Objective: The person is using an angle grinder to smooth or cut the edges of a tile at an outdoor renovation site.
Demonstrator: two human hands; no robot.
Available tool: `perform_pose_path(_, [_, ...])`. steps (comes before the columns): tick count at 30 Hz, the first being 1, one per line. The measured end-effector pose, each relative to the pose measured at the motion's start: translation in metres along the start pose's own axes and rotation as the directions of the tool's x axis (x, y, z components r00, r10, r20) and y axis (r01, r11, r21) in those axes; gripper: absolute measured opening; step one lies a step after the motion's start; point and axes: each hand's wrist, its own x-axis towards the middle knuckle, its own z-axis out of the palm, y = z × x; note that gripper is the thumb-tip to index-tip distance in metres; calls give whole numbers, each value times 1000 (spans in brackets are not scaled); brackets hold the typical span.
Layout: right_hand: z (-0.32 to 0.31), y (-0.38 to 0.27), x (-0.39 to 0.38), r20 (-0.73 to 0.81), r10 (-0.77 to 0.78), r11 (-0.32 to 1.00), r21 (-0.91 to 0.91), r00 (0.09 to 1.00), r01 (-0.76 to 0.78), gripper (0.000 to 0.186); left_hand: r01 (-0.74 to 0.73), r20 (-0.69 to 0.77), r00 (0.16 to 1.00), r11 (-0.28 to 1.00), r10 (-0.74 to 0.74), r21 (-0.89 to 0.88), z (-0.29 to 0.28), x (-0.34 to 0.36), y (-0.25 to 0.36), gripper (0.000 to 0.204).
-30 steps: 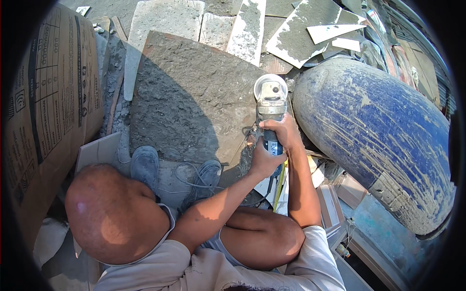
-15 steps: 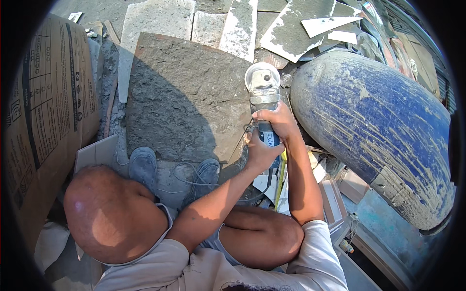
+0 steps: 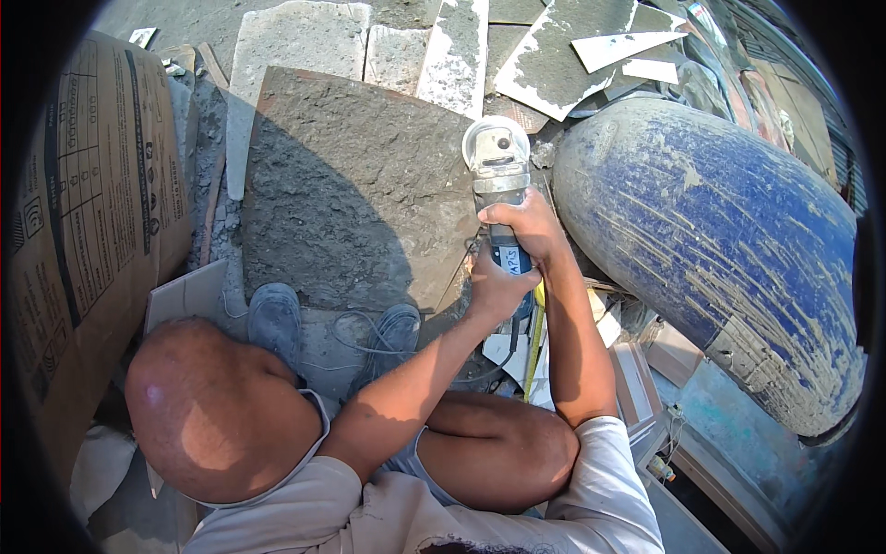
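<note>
At tile's right edge (image 3: pixel 355 185), angle grinder (image 3: pixel 499 171) unmoved, both hands still gripping

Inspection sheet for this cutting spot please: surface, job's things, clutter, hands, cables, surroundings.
Surface: rough grey stone slab flat on the ground.
Job's things: blue-bodied angle grinder with silver disc guard at the slab's right edge.
Clutter: broken grey tile pieces beyond the slab.
Hands: left hand and right hand both grip the grinder body.
Cables: thin cord looping by the blue shoes.
Surroundings: scratched blue drum on the right, brown cardboard box on the left.
</note>
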Motion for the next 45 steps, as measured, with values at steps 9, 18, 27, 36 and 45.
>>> perform_pose_path(9, [-13,27,-12,-60,51,998,47,997,-49,33,60,70,995,993,-67,97,7,-5,-32,60])
perform_pose_path(18, [-4,2,5,4,47,999,-26,999,-47,31,25,5,1000,1000,-25,-10,3,10,-12,62])
perform_pose_path(27, [-4,26,-19,-34,67,996,59,997,-65,37,0,36,999,998,-2,55,3,-11,-41,56])
perform_pose_path(36, [14,12,-12,72,-15,996,-88,997,22,40,13,25,1000,983,-9,-184,-6,-18,-34,43])
perform_pose_path(45, [5,23,-29,23,35,999,-36,999,-34,44,-74,4,997,992,75,-103,1,-25,-50,48])
